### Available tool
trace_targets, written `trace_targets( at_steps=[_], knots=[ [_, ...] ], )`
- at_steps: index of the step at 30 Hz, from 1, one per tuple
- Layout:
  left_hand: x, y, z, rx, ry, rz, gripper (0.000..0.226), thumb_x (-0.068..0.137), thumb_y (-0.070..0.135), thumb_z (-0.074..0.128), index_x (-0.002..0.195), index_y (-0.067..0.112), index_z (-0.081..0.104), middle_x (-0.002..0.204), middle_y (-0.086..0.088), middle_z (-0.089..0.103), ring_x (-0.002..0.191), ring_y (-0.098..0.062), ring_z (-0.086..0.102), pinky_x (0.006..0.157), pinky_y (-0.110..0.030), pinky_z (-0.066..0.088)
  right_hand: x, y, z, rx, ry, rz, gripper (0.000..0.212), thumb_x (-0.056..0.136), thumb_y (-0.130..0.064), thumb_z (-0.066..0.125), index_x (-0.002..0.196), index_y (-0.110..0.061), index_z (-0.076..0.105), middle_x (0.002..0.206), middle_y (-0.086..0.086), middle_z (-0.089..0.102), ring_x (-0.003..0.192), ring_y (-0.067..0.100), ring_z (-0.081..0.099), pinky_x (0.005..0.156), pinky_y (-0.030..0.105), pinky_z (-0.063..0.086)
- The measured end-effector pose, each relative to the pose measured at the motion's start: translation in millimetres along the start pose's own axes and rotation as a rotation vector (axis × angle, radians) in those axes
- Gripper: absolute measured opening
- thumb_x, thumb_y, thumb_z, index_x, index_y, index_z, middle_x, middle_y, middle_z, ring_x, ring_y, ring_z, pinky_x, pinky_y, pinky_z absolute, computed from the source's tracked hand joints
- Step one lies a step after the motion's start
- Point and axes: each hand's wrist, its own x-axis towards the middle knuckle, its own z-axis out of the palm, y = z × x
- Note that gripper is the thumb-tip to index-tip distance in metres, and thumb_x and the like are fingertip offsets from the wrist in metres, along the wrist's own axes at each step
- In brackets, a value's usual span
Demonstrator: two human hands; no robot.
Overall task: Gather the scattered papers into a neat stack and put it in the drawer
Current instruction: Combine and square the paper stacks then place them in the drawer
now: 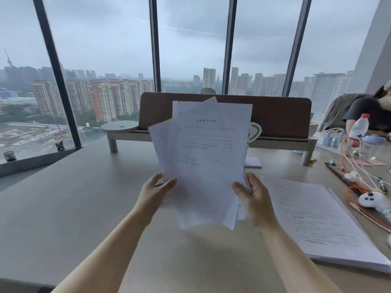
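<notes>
A loose bunch of white printed papers is held upright above the grey desk, its sheets fanned out and uneven at the edges. My left hand grips the bunch at its lower left edge. My right hand grips the lower right edge, thumb on the front sheet. A thick stack of printed sheets lies flat on the desk to the right of my right hand. No drawer is in view.
A brown desk divider on a wooden riser stands behind the papers. A small notepad lies under it. At the right are a water bottle, orange and white cables, a white plush toy and a seated person.
</notes>
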Motion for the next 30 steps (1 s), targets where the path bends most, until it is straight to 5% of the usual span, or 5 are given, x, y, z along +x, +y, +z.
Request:
trace_targets(
  at_steps=[8,13,17,24,30],
  knots=[
    [-28.9,-32.5,54.3,0.016,-0.003,0.053,0.015,0.087,0.010,0.065,0.094,0.023,0.068,0.089,0.001,0.074,0.087,-0.020,0.069,0.075,-0.037,0.054,-19.2,37.3,-12.1,-0.326,0.089,0.034,0.015,0.099,-0.021,0.055,0.112,-0.023,0.060,0.102,-0.011,0.071,0.096,0.009,0.067,0.070,0.010,0.048],
    [-30.5,-31.2,81.6,0.081,0.003,0.069,0.013,0.085,0.008,0.067,0.082,0.021,0.069,0.079,0.002,0.074,0.079,-0.021,0.069,0.070,-0.038,0.054,-14.0,35.6,-33.4,-0.376,0.269,0.010,0.009,0.098,-0.020,0.055,0.096,-0.013,0.060,0.090,-0.004,0.071,0.085,0.016,0.067,0.077,0.038,0.051],
    [-29.5,-18.5,116.3,0.059,-0.095,0.076,0.021,0.080,0.004,0.069,0.087,0.024,0.069,0.078,0.009,0.075,0.072,-0.010,0.069,0.062,-0.025,0.053,-2.3,24.0,-76.5,-0.433,0.346,0.071,0.012,0.094,-0.017,0.055,0.084,-0.011,0.059,0.075,0.002,0.065,0.071,0.025,0.060,0.060,0.036,0.044],
    [-38.5,-27.0,190.5,0.066,-0.213,-0.055,0.026,0.076,0.005,0.063,0.098,0.016,0.069,0.089,-0.006,0.074,0.079,-0.022,0.071,0.072,-0.039,0.060,-7.1,26.6,-160.9,-0.588,0.491,0.260,0.030,0.087,-0.014,0.055,0.064,-0.012,0.036,0.058,0.004,0.039,0.054,0.024,0.036,0.054,0.034,0.025],
    [-48.3,-34.8,240.1,0.122,-0.290,-0.115,0.021,0.069,0.013,0.062,0.087,0.019,0.070,0.085,-0.003,0.074,0.079,-0.022,0.071,0.075,-0.043,0.059,-14.4,30.3,-206.6,-0.767,0.507,0.367,0.021,0.093,-0.019,0.054,0.107,-0.004,0.062,0.101,0.019,0.064,0.092,0.038,0.058,0.071,0.038,0.040]
  ],
)
